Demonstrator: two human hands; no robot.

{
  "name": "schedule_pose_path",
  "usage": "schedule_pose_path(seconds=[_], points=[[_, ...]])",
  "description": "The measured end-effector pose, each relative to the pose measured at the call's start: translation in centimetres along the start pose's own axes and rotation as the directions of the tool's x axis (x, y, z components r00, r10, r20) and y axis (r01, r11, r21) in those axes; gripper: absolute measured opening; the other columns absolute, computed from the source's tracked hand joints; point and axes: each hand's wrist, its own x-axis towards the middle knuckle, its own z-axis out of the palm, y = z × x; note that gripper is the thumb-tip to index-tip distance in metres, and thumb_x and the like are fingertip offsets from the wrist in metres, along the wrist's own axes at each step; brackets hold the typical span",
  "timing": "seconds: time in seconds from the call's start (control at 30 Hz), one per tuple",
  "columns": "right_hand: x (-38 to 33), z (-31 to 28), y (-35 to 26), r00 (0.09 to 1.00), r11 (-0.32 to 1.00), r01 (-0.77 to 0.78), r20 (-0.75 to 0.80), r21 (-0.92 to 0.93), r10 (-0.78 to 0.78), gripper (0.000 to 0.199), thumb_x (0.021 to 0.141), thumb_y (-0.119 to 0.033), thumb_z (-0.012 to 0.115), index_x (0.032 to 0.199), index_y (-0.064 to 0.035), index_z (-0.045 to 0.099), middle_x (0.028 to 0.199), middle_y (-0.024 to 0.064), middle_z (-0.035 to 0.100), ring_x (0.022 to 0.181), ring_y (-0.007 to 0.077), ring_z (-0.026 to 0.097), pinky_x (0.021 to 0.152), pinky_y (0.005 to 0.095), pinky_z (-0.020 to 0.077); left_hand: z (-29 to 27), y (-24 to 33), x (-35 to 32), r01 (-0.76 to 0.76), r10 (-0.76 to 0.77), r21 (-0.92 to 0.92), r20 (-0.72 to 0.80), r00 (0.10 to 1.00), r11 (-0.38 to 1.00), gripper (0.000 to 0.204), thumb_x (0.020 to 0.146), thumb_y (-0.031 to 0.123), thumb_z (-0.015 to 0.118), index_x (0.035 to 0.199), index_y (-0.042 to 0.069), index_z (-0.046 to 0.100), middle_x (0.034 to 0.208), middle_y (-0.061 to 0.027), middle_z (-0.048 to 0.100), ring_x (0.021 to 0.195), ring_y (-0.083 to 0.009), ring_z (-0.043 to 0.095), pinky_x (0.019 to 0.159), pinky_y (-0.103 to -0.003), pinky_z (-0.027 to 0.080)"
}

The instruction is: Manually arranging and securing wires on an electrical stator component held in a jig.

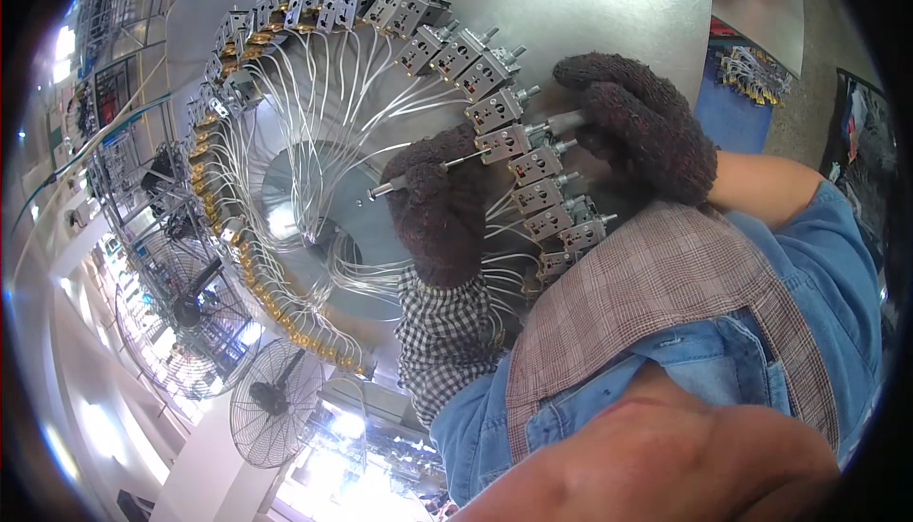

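Dark knitted gloves cover both hands. My left hand (437, 203), in a checked sleeve, is closed around a slim metal rod (459, 161) with a thicker end pointing left. The rod's thin end reaches a boxy metal valve-like part (504, 144) on the right side of a ring of similar parts. My right hand (637, 123) is on the outer side of that part, fingers curled at its protruding stem (565, 123); the fingertips are partly hidden. White wires (314, 94) run from the parts towards the middle of the ring.
The ring lies on a shiny metal tabletop (609, 9). Brass-coloured fittings (257, 284) line its left and lower left side. A standing fan (276, 403) is at the lower left. More wired parts (756, 73) lie on another surface at the upper right.
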Motion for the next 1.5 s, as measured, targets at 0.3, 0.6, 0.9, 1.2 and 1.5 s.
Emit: schedule_pose_path(seconds=[0.3,0.6,0.9,1.2,1.5], points=[[0.1,-0.3,-0.3,0.962,0.934,-0.271,0.037,0.234,0.270,0.042,0.085,-0.014,0.051,0.125,-0.0040,0.040,0.116,0.0157,0.051,0.092,0.0205,0.057,0.073,0.0297,0.0491,-0.6,-0.3,0.1,-0.047,0.047,0.024,-0.007,0.999,0.999,0.025,0.087,0.020,0.050,0.105,0.003,0.049,0.102,-0.0165,0.057,0.096,-0.0293,0.057,0.073,-0.039,0.054],[0.0,-0.2,-1.6,0.990,0.990,-0.134,0.030,-0.053,0.135,0.042,0.083,-0.012,0.052,0.123,-0.0033,0.041,0.117,0.0177,0.050,0.099,0.0270,0.055,0.079,0.0352,0.0486,-0.9,-0.3,0.0,-0.040,0.041,0.023,-0.042,0.998,0.999,0.026,0.087,0.020,0.050,0.107,0.004,0.048,0.103,-0.0167,0.057,0.095,-0.0296,0.057,0.073,-0.040,0.054],[-0.3,0.4,-0.1,0.986,0.979,-0.088,-0.120,0.183,0.111,0.037,0.088,-0.026,0.050,0.118,-0.0030,0.049,0.117,0.0125,0.051,0.090,0.0165,0.056,0.077,0.0335,0.0491,-0.8,-0.5,0.0,-0.023,0.023,0.041,-0.009,1.000,0.999,0.026,0.086,0.019,0.050,0.107,0.003,0.048,0.104,-0.0178,0.056,0.093,-0.0321,0.058,0.073,-0.042,0.054],[0.1,-0.3,-0.4,0.991,0.988,0.136,0.024,-0.071,-0.134,0.031,0.091,-0.020,0.044,0.118,-0.0058,0.049,0.118,0.0117,0.050,0.089,0.0177,0.058,0.062,0.0265,0.0513,-0.7,-0.4,0.0,-0.018,0.019,0.059,-0.022,1.000,0.998,0.026,0.087,0.021,0.049,0.107,0.004,0.047,0.103,-0.0174,0.057,0.093,-0.0319,0.058,0.072,-0.044,0.053],[0.3,-1.0,2.0,0.931,0.834,0.363,0.125,-0.416,-0.343,0.042,0.076,-0.011,0.060,0.115,-0.0020,0.047,0.116,0.0183,0.051,0.106,0.0329,0.051,0.085,0.0406,0.0458,-1.8,-0.8,-0.4,-0.019,0.022,0.052,-0.065,0.998,0.998,0.027,0.087,0.021,0.050,0.107,0.003,0.047,0.102,-0.0169,0.057,0.093,-0.0298,0.058,0.070,-0.040,0.053]])
